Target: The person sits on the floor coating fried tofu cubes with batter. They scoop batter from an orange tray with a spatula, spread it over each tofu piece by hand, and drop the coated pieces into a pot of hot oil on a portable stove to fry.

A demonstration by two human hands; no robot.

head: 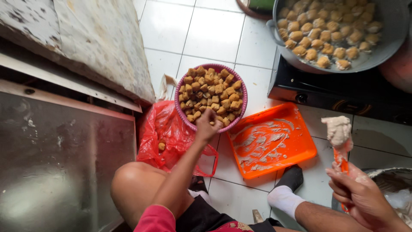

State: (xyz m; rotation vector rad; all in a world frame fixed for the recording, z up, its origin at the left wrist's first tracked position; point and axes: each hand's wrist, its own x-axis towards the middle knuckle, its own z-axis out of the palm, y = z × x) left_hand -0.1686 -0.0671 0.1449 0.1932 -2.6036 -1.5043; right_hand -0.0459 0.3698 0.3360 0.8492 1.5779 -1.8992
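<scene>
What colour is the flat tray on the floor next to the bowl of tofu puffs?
The tray is bright orange, smeared with pale batter. The head view shows it.

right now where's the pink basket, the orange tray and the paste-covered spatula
pink basket [244, 92]: head view, on its right rim.
orange tray [305, 148]: head view, on a bare patch near its right edge.
spatula [337, 131]: head view, on the paste lump.

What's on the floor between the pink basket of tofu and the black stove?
In the head view, only bare white tile separates the pink basket from the black stove.
</scene>
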